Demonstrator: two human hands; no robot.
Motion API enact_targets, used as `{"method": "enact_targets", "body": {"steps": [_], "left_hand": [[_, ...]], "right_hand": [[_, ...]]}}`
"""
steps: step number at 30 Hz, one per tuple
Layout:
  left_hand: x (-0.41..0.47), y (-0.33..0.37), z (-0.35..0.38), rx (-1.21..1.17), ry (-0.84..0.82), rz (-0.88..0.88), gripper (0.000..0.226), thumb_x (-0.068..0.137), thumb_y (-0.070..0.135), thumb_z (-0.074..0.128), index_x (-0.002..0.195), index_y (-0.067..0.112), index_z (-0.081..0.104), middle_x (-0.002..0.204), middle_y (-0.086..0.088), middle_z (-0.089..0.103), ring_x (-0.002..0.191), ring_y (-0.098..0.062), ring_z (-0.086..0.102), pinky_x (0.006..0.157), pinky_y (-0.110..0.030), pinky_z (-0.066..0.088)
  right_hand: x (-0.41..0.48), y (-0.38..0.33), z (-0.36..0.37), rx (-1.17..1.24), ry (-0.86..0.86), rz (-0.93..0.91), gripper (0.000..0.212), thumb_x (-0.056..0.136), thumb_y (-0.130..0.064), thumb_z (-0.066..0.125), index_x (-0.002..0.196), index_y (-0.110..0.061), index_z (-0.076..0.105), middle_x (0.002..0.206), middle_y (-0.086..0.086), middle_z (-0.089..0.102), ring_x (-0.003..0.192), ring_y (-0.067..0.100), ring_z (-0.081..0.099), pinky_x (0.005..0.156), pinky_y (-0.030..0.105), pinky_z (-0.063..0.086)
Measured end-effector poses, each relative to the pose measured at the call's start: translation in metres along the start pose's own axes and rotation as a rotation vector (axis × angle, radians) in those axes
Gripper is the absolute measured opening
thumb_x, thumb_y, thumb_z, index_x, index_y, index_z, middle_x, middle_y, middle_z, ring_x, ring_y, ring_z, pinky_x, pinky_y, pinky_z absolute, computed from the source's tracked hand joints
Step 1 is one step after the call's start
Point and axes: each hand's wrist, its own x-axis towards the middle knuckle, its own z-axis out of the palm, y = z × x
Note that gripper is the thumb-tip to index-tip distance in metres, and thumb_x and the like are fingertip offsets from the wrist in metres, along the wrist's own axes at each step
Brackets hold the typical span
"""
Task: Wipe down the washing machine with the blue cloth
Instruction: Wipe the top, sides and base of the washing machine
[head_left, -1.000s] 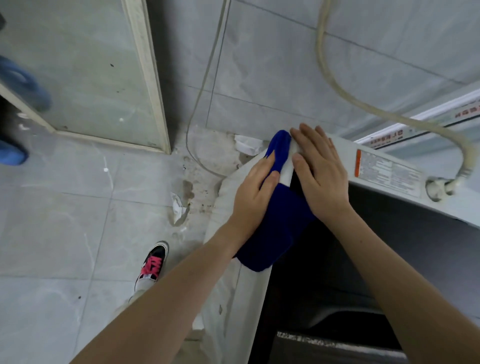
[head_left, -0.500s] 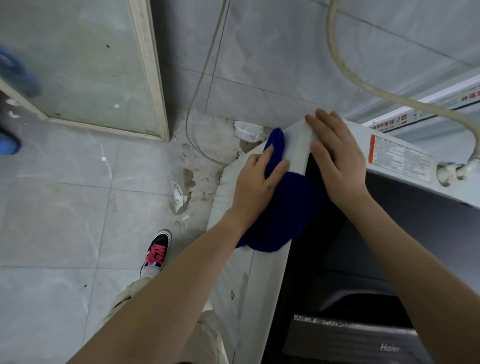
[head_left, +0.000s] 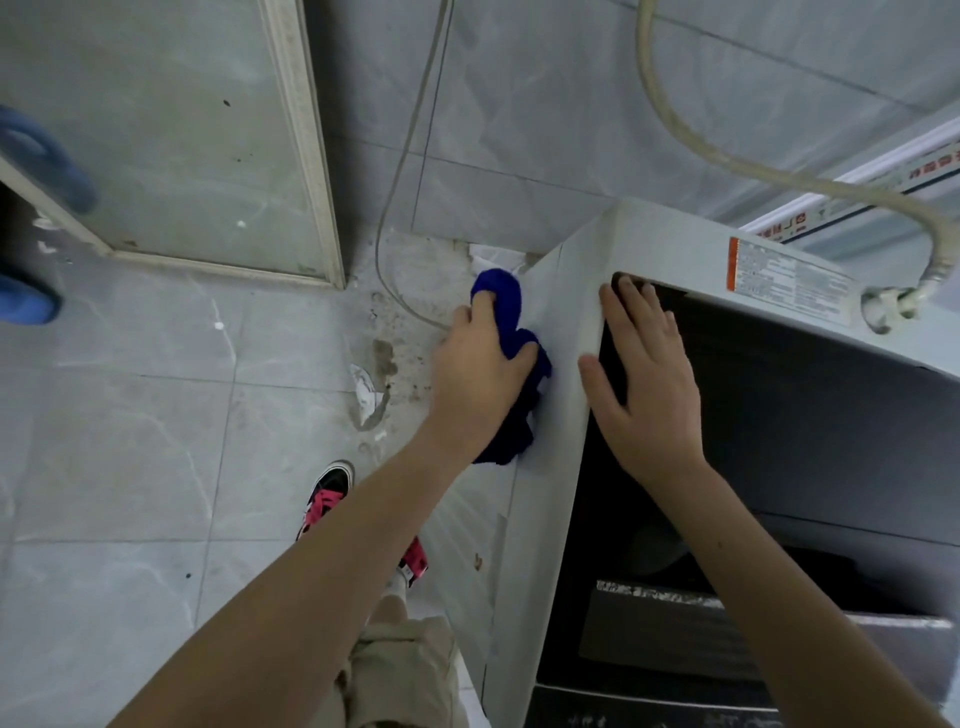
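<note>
Blue cloth (head_left: 504, 306), where is it?

Bunched in the left hand (head_left: 478, 374). The fingers curl round it and press it against the white side panel of the washing machine (head_left: 566, 312), near the back corner. The hand covers the cloth's middle, so one end sticks out above the fingers and the other hangs below the wrist.

And the right hand (head_left: 644, 384)?

Flat and holding nothing. Its fingers lie straight on the machine's top, over the corner of the dark lid (head_left: 779, 395).

What crowds that corner?

One thick pale hose (head_left: 727, 166) loops down the tiled wall to a fitting (head_left: 893, 301) on the machine's back edge. One thin cable (head_left: 410, 130) drops down the wall to the floor, passing just behind the cloth hand. One warning label (head_left: 779, 280) sits on the back ledge.

On the floor?

Two scraps of paper: one (head_left: 366, 395) by the stains left of the hand, one (head_left: 488, 257) at the wall behind the cloth. One black shoe with pink laces (head_left: 327, 499) shows plainly, and a second pink patch (head_left: 413, 558) peeps out under the left forearm. At the far left are two blue shapes (head_left: 41, 161), too blurred to name, beside a door panel (head_left: 208, 130).
</note>
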Motion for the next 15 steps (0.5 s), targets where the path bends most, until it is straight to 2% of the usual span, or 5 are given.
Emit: {"method": "enact_targets", "body": {"steps": [3, 5, 9, 12, 15], "left_hand": [[0.013, 0.013, 0.005, -0.045, 0.082, 0.098, 0.051, 0.086, 0.028, 0.067, 0.133, 0.019, 0.049, 0.111, -0.002, 0.058, 0.084, -0.016, 0.058, 0.070, -0.025, 0.046], [0.016, 0.014, 0.005, -0.420, 0.084, -0.042, 0.045, 0.083, 0.029, 0.072, 0.125, 0.021, 0.058, 0.109, 0.005, 0.066, 0.092, -0.010, 0.063, 0.078, -0.022, 0.051], [-0.003, 0.005, 0.004, -1.043, -0.201, -0.283, 0.052, 0.082, 0.033, 0.074, 0.130, 0.032, 0.056, 0.119, 0.010, 0.066, 0.108, -0.011, 0.064, 0.091, -0.031, 0.054], [-0.019, -0.007, 0.011, -0.984, -0.307, -0.086, 0.078, 0.081, 0.039, 0.073, 0.145, 0.047, 0.029, 0.148, 0.018, 0.040, 0.136, -0.006, 0.039, 0.113, -0.036, 0.034], [-0.015, 0.002, 0.017, -0.758, -0.257, 0.088, 0.075, 0.086, 0.035, 0.070, 0.148, 0.040, 0.027, 0.144, 0.023, 0.035, 0.136, 0.004, 0.032, 0.115, -0.028, 0.028]], "right_hand": [[0.000, 0.000, 0.002, 0.043, 0.026, 0.002, 0.060, 0.102, -0.040, 0.037, 0.157, -0.015, 0.034, 0.165, 0.002, 0.030, 0.155, 0.015, 0.017, 0.127, 0.032, 0.009], [0.000, 0.001, 0.002, 0.054, 0.041, 0.000, 0.059, 0.102, -0.038, 0.037, 0.157, -0.016, 0.036, 0.164, 0.001, 0.032, 0.155, 0.014, 0.019, 0.127, 0.036, 0.013], [0.001, 0.002, 0.002, 0.075, 0.055, -0.001, 0.057, 0.102, -0.036, 0.039, 0.156, -0.016, 0.038, 0.163, 0.001, 0.034, 0.154, 0.014, 0.020, 0.127, 0.037, 0.016], [0.002, 0.002, 0.002, 0.056, 0.052, -0.018, 0.059, 0.102, -0.039, 0.037, 0.156, -0.015, 0.037, 0.164, 0.003, 0.033, 0.154, 0.016, 0.020, 0.127, 0.035, 0.013], [0.001, 0.002, 0.004, 0.058, 0.053, -0.026, 0.058, 0.103, -0.037, 0.035, 0.156, -0.014, 0.037, 0.163, 0.004, 0.034, 0.154, 0.019, 0.022, 0.128, 0.036, 0.013]]}}
